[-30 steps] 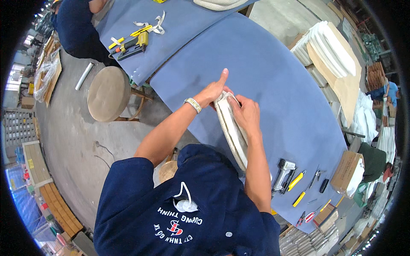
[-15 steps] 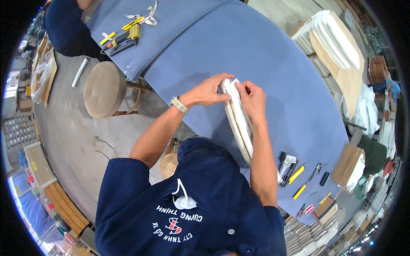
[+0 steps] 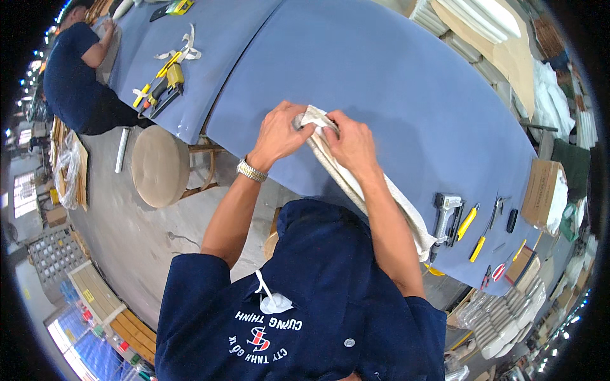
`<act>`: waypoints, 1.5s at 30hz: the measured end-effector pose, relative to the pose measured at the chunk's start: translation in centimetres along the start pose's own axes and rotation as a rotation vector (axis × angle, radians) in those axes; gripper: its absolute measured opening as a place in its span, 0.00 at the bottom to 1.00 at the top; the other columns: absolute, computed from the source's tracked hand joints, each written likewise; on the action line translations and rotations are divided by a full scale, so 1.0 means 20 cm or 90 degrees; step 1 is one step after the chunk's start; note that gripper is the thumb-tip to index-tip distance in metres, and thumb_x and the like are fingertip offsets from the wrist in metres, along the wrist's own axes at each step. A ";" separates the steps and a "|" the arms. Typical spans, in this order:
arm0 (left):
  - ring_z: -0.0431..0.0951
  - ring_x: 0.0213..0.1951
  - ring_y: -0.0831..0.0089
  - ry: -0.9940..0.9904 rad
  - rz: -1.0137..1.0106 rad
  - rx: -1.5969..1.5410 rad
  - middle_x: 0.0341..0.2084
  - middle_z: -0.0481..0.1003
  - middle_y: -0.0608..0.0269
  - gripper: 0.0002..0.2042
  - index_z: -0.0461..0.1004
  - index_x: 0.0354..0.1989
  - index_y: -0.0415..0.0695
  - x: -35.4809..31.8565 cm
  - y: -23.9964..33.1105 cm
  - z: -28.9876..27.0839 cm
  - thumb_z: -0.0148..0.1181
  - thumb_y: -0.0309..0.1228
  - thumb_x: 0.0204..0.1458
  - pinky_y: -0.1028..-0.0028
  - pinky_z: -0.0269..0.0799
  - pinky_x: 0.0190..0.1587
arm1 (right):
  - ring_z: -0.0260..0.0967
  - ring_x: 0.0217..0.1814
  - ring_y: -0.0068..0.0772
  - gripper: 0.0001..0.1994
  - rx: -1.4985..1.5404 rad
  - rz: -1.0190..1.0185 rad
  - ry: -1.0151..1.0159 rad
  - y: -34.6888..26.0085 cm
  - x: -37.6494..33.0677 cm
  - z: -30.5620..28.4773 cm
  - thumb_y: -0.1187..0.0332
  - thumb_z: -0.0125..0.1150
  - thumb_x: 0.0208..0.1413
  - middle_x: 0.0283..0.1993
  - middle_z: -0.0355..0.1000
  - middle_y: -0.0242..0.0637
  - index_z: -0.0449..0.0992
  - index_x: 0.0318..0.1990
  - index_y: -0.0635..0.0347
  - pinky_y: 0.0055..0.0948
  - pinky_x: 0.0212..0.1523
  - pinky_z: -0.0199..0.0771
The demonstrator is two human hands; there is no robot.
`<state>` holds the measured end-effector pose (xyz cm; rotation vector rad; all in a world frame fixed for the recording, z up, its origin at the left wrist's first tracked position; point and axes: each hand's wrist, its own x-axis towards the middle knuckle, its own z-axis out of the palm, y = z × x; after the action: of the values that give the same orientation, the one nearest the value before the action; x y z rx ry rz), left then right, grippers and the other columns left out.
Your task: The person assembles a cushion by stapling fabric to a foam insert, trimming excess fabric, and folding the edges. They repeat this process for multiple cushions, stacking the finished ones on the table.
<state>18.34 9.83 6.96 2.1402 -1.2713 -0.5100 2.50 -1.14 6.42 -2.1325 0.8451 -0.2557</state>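
A long narrow panel wrapped in cream fabric (image 3: 406, 213) lies at the near edge of the blue-covered table (image 3: 406, 82). My left hand (image 3: 278, 132) pinches the fabric at the panel's far end. My right hand (image 3: 351, 145) grips the same end from the other side, fingers pressed on the folded corner. Both hands meet on that corner. A metal watch sits on my left wrist. My right forearm hides part of the panel.
A staple gun (image 3: 445, 216), yellow-handled tools (image 3: 469, 223) and pliers lie at the table's right end. A round padded stool (image 3: 160, 166) stands left of me. Another person in dark blue (image 3: 76, 70) works at a second blue table with tools (image 3: 162, 86). Stacked panels fill the far right.
Both hands closed tighter on the panel's far corner; my left fingers, pointing out a second ago, now curl onto the fabric. My view has shifted closer over the table.
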 end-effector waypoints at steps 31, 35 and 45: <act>0.84 0.24 0.62 -0.442 0.032 0.023 0.27 0.83 0.50 0.28 0.84 0.43 0.36 0.14 0.07 -0.22 0.66 0.54 0.53 0.67 0.79 0.29 | 0.70 0.60 0.32 0.27 0.383 0.324 0.334 1.11 -0.85 -0.82 0.45 0.52 0.70 0.60 0.72 0.38 0.70 0.64 0.56 0.35 0.58 0.70; 0.83 0.21 0.64 -0.462 0.045 0.000 0.25 0.83 0.51 0.28 0.84 0.44 0.36 0.17 0.12 -0.22 0.67 0.53 0.52 0.69 0.79 0.28 | 0.71 0.57 0.33 0.29 0.379 0.336 0.315 1.18 -0.82 -0.86 0.42 0.53 0.68 0.57 0.74 0.37 0.71 0.64 0.56 0.34 0.55 0.70; 0.82 0.19 0.67 -0.555 0.076 0.013 0.21 0.81 0.55 0.20 0.85 0.42 0.37 0.29 0.13 -0.19 0.61 0.45 0.57 0.69 0.77 0.27 | 0.73 0.57 0.33 0.26 0.353 0.330 0.328 1.16 -0.80 -0.87 0.45 0.50 0.71 0.56 0.75 0.38 0.73 0.61 0.57 0.34 0.53 0.75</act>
<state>21.61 4.90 11.27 1.8728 -1.8238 -1.4783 -28.48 -12.00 1.91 -1.2895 1.3964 -0.6907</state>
